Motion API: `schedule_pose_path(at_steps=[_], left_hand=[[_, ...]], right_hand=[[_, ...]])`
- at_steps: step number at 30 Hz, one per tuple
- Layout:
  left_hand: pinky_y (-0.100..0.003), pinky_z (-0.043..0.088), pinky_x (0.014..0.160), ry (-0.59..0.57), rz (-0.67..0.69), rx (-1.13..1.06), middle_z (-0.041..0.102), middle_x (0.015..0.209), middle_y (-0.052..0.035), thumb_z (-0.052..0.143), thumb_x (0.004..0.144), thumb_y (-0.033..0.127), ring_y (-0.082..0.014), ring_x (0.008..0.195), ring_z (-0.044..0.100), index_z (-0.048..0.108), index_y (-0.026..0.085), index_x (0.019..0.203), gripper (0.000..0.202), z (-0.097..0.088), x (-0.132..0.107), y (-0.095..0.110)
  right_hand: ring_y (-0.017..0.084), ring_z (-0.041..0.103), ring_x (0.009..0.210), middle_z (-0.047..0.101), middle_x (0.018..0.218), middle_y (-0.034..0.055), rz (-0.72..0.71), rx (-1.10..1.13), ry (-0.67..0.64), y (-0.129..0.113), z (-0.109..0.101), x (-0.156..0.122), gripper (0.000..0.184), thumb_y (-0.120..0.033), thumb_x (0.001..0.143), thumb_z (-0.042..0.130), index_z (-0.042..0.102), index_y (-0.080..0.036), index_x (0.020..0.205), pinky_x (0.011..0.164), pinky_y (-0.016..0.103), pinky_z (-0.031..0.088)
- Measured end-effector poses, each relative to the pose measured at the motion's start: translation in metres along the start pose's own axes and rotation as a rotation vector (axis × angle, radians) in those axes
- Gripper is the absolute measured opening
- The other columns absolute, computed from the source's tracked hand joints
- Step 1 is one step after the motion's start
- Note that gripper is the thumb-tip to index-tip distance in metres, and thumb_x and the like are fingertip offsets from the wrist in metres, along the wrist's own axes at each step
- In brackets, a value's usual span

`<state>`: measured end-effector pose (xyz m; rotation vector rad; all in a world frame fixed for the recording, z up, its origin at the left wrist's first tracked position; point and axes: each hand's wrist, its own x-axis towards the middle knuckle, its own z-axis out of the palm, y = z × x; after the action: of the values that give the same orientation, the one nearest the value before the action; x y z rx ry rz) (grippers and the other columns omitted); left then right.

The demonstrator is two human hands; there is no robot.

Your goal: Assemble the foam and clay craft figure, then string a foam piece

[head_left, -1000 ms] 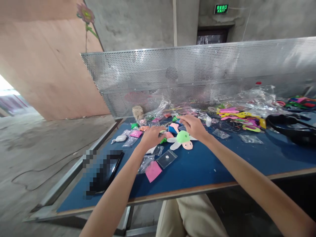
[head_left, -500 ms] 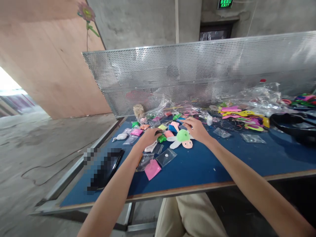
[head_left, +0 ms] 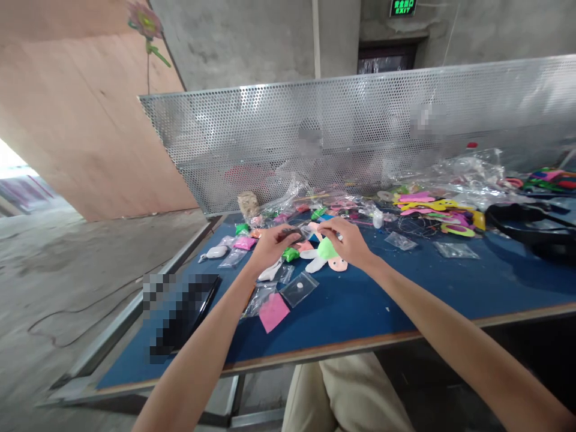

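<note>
One small dark packet [head_left: 293, 234] near one toy turtle [head_left: 326, 249]

On the left, the left hand [head_left: 271, 246] pinches the packet between thumb and fingers. The packet is held above the crowded part of the blue surface [head_left: 360, 312]; what is inside, I cannot tell. The right hand [head_left: 348, 237] has its fingertips pressed together close to the other end, but whether they grip it is hidden. The turtle lies under the right hand, which covers a part of it.

To do this well, I would keep the left pinch light and steady, work with the right fingertips only, and lift the right wrist a little, so that the turtle is not pushed.

Around, from left to right: a flat black thing [head_left: 204, 304], partly pixelated; a white packet [head_left: 216, 252]; a bright pink packet [head_left: 244, 243]; a pink square [head_left: 273, 312]; and a clear bag [head_left: 299, 289] with one white disc. The green packet [head_left: 290, 254], just below the left hand, stands most in the way. Farther right are another clear bag [head_left: 401, 241], a heap of coloured pieces [head_left: 438, 207] and a black strap [head_left: 517, 234], well apart from the hands.
</note>
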<state>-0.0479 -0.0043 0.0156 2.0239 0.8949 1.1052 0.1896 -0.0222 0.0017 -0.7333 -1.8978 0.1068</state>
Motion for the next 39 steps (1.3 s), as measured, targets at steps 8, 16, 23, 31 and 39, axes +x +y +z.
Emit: schedule_pose_path(at_steps=[8, 16, 23, 31, 39], left_hand=[[-0.025, 0.054, 0.064, -0.054, 0.055, 0.209, 0.071, 0.081, -0.0031, 0.058, 0.091, 0.04, -0.0168, 0.072, 0.071, 0.065, 0.018, 0.09, 0.024, -0.004, 0.0, 0.004], [-0.028, 0.055, 0.068, -0.055, 0.063, 0.205, 0.071, 0.086, -0.0051, 0.058, 0.09, 0.038, -0.0168, 0.074, 0.069, 0.065, 0.017, 0.097, 0.023, 0.0, 0.0, 0.0], [-0.032, 0.055, 0.081, -0.059, 0.118, 0.144, 0.07, 0.104, -0.0083, 0.072, 0.078, 0.035, -0.0196, 0.09, 0.067, 0.06, 0.018, 0.115, 0.043, 0.013, -0.005, 0.001], [-0.026, 0.047, 0.062, 0.05, 0.073, 0.299, 0.07, 0.074, -0.0021, 0.069, 0.082, 0.043, -0.0152, 0.067, 0.062, 0.069, 0.017, 0.086, 0.026, 0.013, -0.002, 0.004], [-0.024, 0.046, 0.058, -0.004, 0.108, 0.242, 0.07, 0.072, -0.0033, 0.064, 0.087, 0.04, -0.0133, 0.062, 0.062, 0.069, 0.016, 0.088, 0.025, 0.017, -0.004, 0.012]], right_hand=[[0.02, 0.059, 0.095, 0.07, 0.097, 0.0042, -0.108, -0.068, -0.101, 0.002, -0.003, 0.001, 0.024, -0.026, 0.1, 0.045, 0.068, -0.027, 0.106, 0.087, 0.037, 0.048], [0.019, 0.062, 0.087, 0.075, 0.097, 0.0013, -0.106, -0.112, -0.139, 0.007, -0.002, 0.0, 0.026, -0.032, 0.099, 0.049, 0.071, -0.031, 0.112, 0.081, 0.036, 0.048], [0.02, 0.063, 0.083, 0.075, 0.09, 0.003, -0.096, -0.128, -0.134, 0.009, 0.001, -0.001, 0.025, -0.035, 0.097, 0.053, 0.074, -0.029, 0.109, 0.078, 0.037, 0.05], [0.021, 0.063, 0.097, 0.071, 0.105, 0.0058, -0.106, -0.048, -0.202, 0.008, 0.0, -0.001, 0.027, -0.033, 0.098, 0.051, 0.069, -0.027, 0.117, 0.086, 0.038, 0.051], [0.017, 0.059, 0.075, 0.066, 0.087, 0.0044, -0.001, 0.027, -0.069, -0.004, 0.005, -0.002, 0.02, -0.038, 0.094, 0.058, 0.071, -0.023, 0.095, 0.072, 0.031, 0.049]])
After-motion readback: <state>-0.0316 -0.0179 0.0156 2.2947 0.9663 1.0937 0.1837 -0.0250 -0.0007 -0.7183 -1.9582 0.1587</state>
